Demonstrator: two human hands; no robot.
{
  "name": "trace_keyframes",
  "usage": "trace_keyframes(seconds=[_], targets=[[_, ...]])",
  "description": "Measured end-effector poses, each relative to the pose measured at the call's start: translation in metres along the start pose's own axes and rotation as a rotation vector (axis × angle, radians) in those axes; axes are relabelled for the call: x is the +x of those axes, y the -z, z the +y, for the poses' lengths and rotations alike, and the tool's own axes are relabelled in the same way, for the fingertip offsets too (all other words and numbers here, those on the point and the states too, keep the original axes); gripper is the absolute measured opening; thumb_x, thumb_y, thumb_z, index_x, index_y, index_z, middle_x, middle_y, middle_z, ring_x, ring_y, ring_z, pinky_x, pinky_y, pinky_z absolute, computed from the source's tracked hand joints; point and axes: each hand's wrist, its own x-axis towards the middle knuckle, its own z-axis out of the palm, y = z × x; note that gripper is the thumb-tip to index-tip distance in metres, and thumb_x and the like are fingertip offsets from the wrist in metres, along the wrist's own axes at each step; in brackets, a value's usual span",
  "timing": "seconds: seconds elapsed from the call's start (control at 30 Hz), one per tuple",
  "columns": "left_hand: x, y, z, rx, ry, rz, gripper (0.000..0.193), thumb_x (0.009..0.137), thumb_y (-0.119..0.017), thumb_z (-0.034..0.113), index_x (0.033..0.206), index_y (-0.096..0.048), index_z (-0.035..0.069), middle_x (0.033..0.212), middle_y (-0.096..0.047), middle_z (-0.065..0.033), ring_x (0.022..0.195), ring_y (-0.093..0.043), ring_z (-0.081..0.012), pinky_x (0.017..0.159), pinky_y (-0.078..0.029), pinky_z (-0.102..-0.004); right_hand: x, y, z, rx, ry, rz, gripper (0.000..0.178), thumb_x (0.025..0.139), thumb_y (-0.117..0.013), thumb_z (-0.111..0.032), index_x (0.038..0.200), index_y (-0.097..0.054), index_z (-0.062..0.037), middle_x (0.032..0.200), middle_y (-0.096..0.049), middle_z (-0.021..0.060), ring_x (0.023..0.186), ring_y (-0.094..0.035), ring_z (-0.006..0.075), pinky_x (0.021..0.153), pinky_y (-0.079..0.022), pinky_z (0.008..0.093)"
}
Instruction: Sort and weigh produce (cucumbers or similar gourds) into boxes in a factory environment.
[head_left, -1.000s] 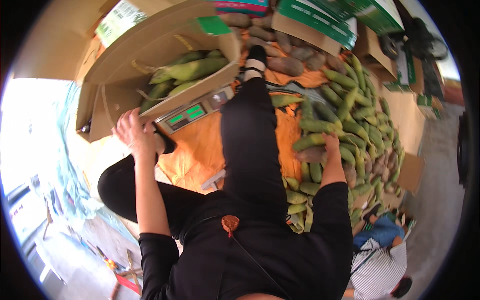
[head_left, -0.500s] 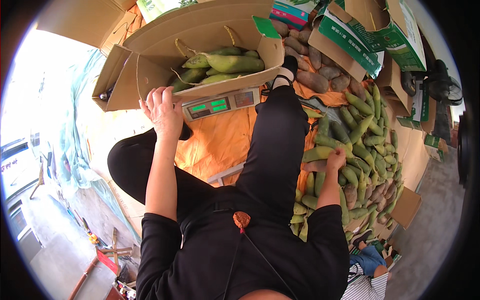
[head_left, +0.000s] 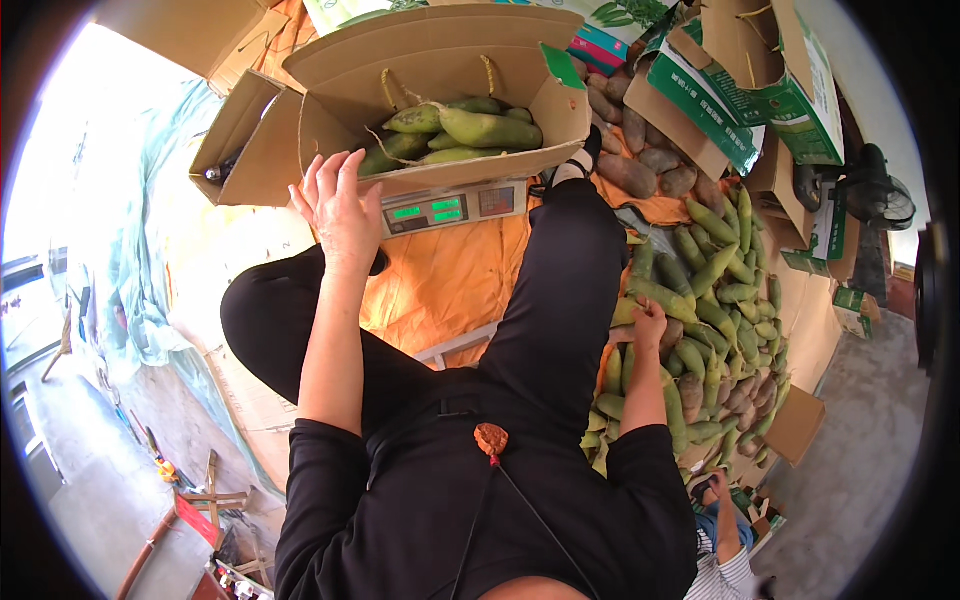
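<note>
A cardboard box (head_left: 440,60) rests on an electronic scale (head_left: 505,203) with a green-lit display, and several long green radishes (head_left: 490,128) lie in it. My left hand (head_left: 345,215) is at the box's near edge by its left end, fingers stretched and apart, holding nothing. Over on the right, the fingers of my right hand (head_left: 649,326) are closed on the end of a green radish (head_left: 624,312) at the near left side of a large pile. Part of that radish is hidden by my hand and leg.
The radish pile (head_left: 745,300) spreads along my right, with reddish-brown roots (head_left: 628,178) behind it. Green-printed cartons (head_left: 700,105) and a black fan (head_left: 880,190) stand at the far right. Another person (head_left: 722,550) sits at the lower right. Orange sheeting (head_left: 440,280) covers the floor before me.
The view has shifted, so the box and scale appear farther right. My left hand's fingers have spread and lifted slightly off the box edge. My right hand has moved a little left, still at the radish.
</note>
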Motion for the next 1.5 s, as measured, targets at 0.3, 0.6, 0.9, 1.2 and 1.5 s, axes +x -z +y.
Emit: trace_keyframes(seconds=[0.3,0.6,0.9,1.2,1.5], targets=[[0.0,0.001,0.0,-0.084,0.048,-0.01,0.046,0.075,-0.069,0.017,0.119,-0.056,0.02,0.124,-0.051,-0.0008,0.128,-0.036,-0.0257,0.11,-0.014,-0.0506,-0.02,0.007,-0.006,0.122,-0.07,0.017,0.024,0.084,-0.062,-0.014,0.105,-0.068,-0.0019,0.091,-0.062,0.0058,0.079,-0.056,0.0156,0.071,-0.045,0.0318],[0.001,0.001,-0.001,-0.08,0.091,0.008,0.046,0.076,-0.069,0.018,0.12,-0.056,0.019,0.126,-0.049,-0.0015,0.129,-0.034,-0.0271,0.109,-0.016,-0.0514,-0.032,0.019,-0.007,0.285,-0.249,-0.058,0.039,0.094,-0.05,-0.039,0.11,-0.064,-0.0071,0.117,-0.058,0.0059,0.103,-0.053,0.0194,0.076,-0.047,0.0336],[-0.002,0.0,-0.008,-0.119,0.13,-0.016,0.043,0.077,-0.07,0.021,0.118,-0.057,0.016,0.129,-0.046,-0.0051,0.132,-0.029,-0.0304,0.109,-0.013,-0.0551,-0.046,0.042,-0.131,0.355,-0.139,0.028,0.032,0.096,-0.047,-0.034,0.106,-0.061,-0.0069,0.12,-0.057,0.0073,0.111,-0.05,0.0211,0.08,-0.048,0.0407],[-0.002,-0.009,-0.009,-0.19,0.131,-0.003,0.04,0.076,-0.071,0.021,0.114,-0.059,0.015,0.128,-0.047,-0.006,0.132,-0.03,-0.0319,0.109,-0.012,-0.0561,-0.089,0.081,-0.332,0.657,0.561,-0.282,0.027,0.099,-0.041,-0.024,0.09,-0.053,-0.0014,0.12,-0.056,0.0236,0.111,-0.055,0.0285,0.088,-0.049,0.0443],[0.001,-0.007,-0.008,-0.194,0.134,-0.006,0.041,0.077,-0.07,0.02,0.116,-0.058,0.014,0.128,-0.047,-0.0064,0.132,-0.03,-0.0317,0.109,-0.012,-0.0551,-0.1,-0.068,-0.435,0.975,0.577,-0.893,0.024,0.097,-0.047,-0.022,0.106,-0.059,-0.0035,0.121,-0.057,0.0171,0.113,-0.054,0.0247,0.09,-0.048,0.0452]])
